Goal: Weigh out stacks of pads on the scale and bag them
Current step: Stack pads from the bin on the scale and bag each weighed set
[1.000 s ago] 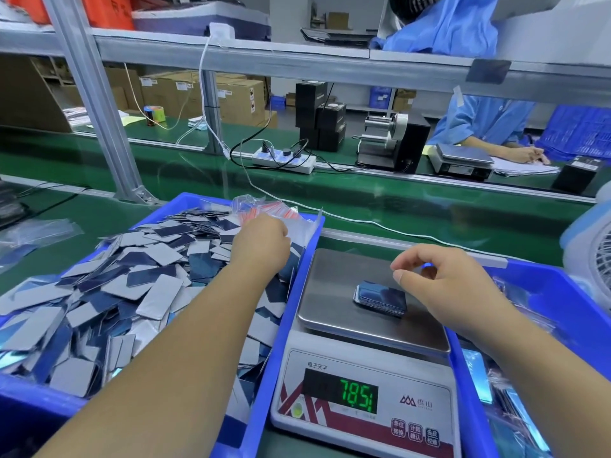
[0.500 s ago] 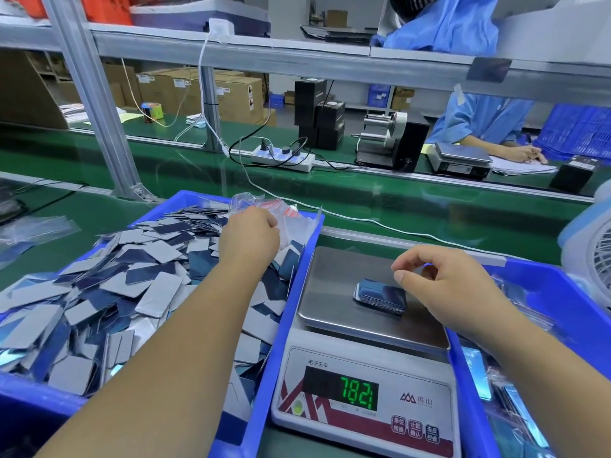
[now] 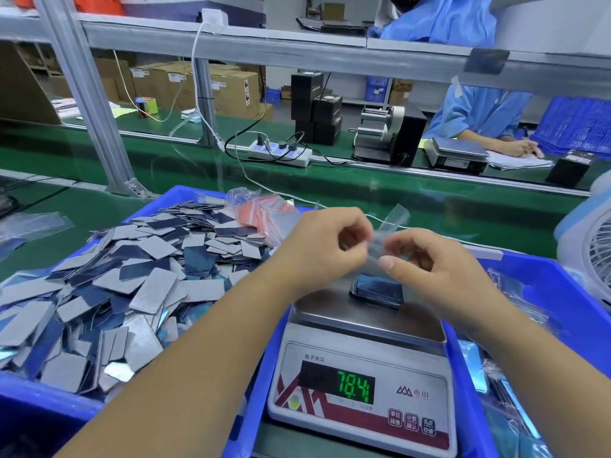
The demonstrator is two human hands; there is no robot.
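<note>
Scale (image 3: 360, 388) display reads 78.4; label 电子天平.

One head-worn, wide-angle camera supplied the only view, looking forward and steeply down over the wearer's forearms from close range. The scale (image 3: 362, 375) sat nearest, at lower centre, with the blue bin (image 3: 49, 396) of loose pads at lower left cropped by the frame edge. The view faced across the green conveyor belt (image 3: 330, 190) toward the far bench, where a seated person (image 3: 479, 110) in blue appeared at upper right, and straight lines bowed near the margins.
</note>
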